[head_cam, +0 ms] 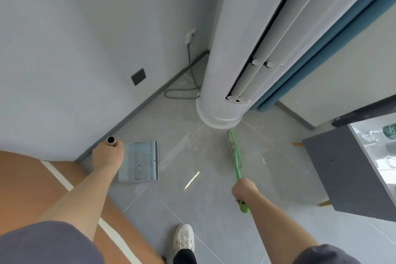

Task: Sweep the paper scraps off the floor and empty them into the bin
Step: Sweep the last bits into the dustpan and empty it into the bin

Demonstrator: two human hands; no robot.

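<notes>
**Both hands gripping tools, dustpan flat on floor by wall**

Nearest: white shoe [183,240] on the grey tile floor [214,210], bottom centre. An orange surface with a white stripe [32,188] fills the bottom left.

Left hand [108,155], fingers clenched around the metal handle [111,141] of the dustpan [141,161]; handle's open end points up at the camera. Dustpan sits flat on the floor, just beside the skirting of the left wall, open edge facing right.

Right hand [244,189], fingers clenched on the green broom [235,156] near its lower end. Broom slants away from the hand; its head is down at the floor, close to the base of the white tower unit [222,83].

Right side: dark grey cabinet [342,178] with a glossy top. One small pale fleck [264,160] on the floor between broom and cabinet; cannot tell if it is a paper scrap. Dustpan looks empty of scraps.

Far: grey cable [188,83] looped on the floor behind the tower, running up to a wall socket [190,35]. Black plate [138,76] low on the wall. Blue curtain [321,53] behind the tower.
</notes>
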